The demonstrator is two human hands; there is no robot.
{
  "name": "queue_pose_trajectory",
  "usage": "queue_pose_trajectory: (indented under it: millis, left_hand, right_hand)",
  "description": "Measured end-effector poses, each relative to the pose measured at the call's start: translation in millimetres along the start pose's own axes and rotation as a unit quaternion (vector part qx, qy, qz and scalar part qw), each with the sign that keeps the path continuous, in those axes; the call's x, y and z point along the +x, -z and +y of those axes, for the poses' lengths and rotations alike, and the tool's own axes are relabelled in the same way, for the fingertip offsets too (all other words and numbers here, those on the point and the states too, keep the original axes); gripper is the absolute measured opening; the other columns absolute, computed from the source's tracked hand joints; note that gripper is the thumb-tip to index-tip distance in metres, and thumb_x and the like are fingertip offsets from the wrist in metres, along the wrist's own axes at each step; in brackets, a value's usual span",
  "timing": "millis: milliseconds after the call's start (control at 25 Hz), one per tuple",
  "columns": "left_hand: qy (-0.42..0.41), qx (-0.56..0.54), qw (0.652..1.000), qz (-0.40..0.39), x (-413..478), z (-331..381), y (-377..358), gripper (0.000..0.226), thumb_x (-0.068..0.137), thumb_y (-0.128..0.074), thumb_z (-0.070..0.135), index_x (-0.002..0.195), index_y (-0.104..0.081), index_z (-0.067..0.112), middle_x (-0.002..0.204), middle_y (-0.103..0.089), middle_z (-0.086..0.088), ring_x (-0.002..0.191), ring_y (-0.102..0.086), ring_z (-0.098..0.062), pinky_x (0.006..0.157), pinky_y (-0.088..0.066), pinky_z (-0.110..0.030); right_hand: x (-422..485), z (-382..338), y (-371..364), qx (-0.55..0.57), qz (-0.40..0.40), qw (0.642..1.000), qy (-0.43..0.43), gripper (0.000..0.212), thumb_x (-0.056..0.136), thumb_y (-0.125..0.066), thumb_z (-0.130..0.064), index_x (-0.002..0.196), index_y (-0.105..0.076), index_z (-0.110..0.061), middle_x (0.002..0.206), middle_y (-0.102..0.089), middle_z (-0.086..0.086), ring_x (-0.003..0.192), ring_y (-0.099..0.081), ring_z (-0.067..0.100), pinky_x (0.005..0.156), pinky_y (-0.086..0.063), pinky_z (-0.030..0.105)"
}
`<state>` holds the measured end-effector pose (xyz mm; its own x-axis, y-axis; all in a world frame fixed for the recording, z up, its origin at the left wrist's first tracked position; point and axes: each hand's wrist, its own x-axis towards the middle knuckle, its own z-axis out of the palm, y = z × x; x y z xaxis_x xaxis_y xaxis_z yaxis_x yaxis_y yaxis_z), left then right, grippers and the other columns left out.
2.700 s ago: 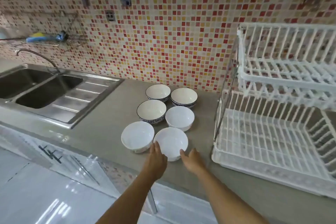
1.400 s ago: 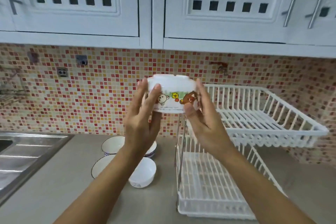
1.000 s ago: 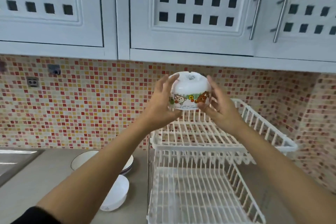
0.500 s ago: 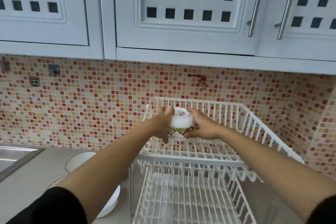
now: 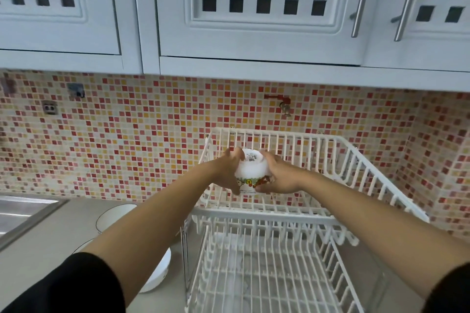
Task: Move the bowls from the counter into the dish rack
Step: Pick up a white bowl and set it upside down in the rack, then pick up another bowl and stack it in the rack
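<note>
A white bowl with cartoon animals (image 5: 250,171) is upside down, its foot ring up, inside the upper tier of the white two-tier dish rack (image 5: 356,165) at the back left. My left hand (image 5: 227,169) grips its left side and my right hand (image 5: 276,175) its right side. Whether its rim rests on the wires is hidden by my hands. Other white bowls sit on the counter to the left: one with a dark rim (image 5: 114,216) and another (image 5: 159,274), both partly hidden by my left arm.
The rack's lower tier (image 5: 267,279) holds nothing. A steel sink drainboard (image 5: 23,213) lies at the far left. White wall cupboards (image 5: 254,12) hang overhead above a mosaic-tiled wall (image 5: 142,140). The grey counter (image 5: 38,254) runs under my left arm.
Both hands lifted the cartoon bowl off the counter, turned it upside down and carried it right, then lowered it into the rack's upper tier. The view swung up and right.
</note>
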<state>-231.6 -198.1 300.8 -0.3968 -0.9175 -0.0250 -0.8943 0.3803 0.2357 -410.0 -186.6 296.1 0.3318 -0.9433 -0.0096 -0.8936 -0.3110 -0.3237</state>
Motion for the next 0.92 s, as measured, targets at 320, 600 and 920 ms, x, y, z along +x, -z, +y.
queue_pose_trajectory:
  millis: [320, 600, 920]
  left_hand:
    - [0.002, -0.013, 0.987, 0.161, -65.3, -43.1, 55.9, 0.069, 0.093, -0.050, 0.012, 0.151, -0.013, 0.007, 0.157, -0.022, -0.016, 0.143, -0.028, -0.033, 0.115, -0.027, -0.041]
    - [0.110, -0.004, 0.979, 0.171, -173.7, -152.4, 56.5, 0.060, 0.099, -0.041, 0.018, 0.151, -0.014, 0.011, 0.160, -0.019, -0.010, 0.146, -0.020, -0.032, 0.117, -0.023, -0.042]
    - [0.230, -0.015, 0.972, 0.045, -249.9, -279.0, -59.4, 0.063, 0.095, -0.048, 0.022, 0.147, -0.022, -0.002, 0.155, -0.029, -0.018, 0.143, -0.029, -0.031, 0.115, -0.027, -0.037]
  right_hand:
    - [-10.5, -84.1, 16.0, -0.030, 0.123, 0.991, 0.035, 0.077, 0.093, -0.043, -0.049, 0.151, -0.006, -0.013, 0.161, -0.004, 0.005, 0.148, -0.008, 0.022, 0.118, -0.014, 0.038]
    - [21.3, -232.3, -54.1, -0.043, 0.139, 0.984, 0.102, 0.067, 0.097, -0.039, -0.041, 0.150, -0.012, -0.011, 0.160, -0.010, 0.007, 0.147, -0.012, 0.025, 0.119, -0.016, 0.041]
    - [24.9, -297.8, -246.1, 0.046, -0.013, 0.995, 0.089, 0.064, 0.094, -0.045, -0.039, 0.144, -0.025, -0.004, 0.151, -0.027, 0.014, 0.139, -0.028, 0.032, 0.112, -0.029, 0.042]
